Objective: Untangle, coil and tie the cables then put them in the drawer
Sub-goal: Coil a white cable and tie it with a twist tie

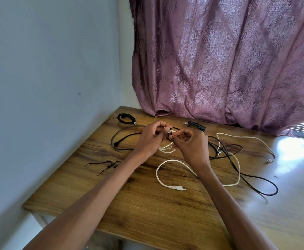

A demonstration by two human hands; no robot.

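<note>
Nearest lay a loose white USB cable (172,184), uncoiled on the wooden table (111,204). Both hands were busy: left hand (152,137) gripped a small white coil (167,148), right hand (189,143) pinched a black tie (170,135) around it. Two black bundles (126,119) (196,126) sat tied already; a black-and-white tangle (228,150) waited. No drawer was visible.

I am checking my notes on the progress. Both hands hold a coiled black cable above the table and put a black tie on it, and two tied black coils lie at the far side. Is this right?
One detail is wrong: the head view shows the coiled cable in the left hand and right hand is white, not black. The black tie, the table and the two tied black coils are as you wrote.
</note>
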